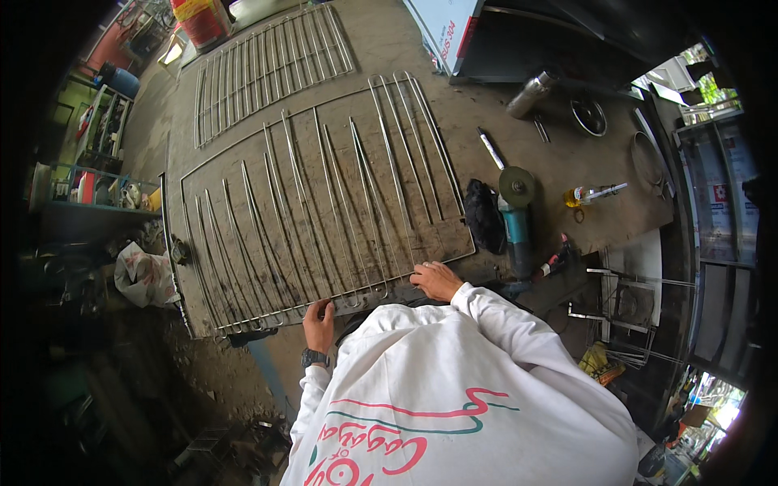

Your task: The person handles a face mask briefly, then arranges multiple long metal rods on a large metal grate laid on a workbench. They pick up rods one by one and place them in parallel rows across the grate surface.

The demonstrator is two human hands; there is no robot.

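Observation:
A large rectangular metal wire frame point(243, 146) lies flat on the worktable before me. Long bent rods point(300, 190) are spread across it, some leaning against one another in narrow V shapes. At the frame's near edge, my left hand point(318, 326), with a dark watch on its wrist, has its fingers curled at the edge rod. Farther right, my right hand point(438, 280) bends its fingers over the same near edge, by the rounded rod ends. What exactly each fingertip pinches is partly hidden. Right of the frame lie a black cloth-like bundle point(485, 217) and a teal angle grinder point(516, 223).
A second wire rack point(275, 69) with closely spaced bars lies behind, near a red bucket point(201, 20). A steel cylinder point(532, 93), a metal ring point(589, 117) and a yellow item point(575, 198) are at right. A large metal box point(551, 53) stands at the back right.

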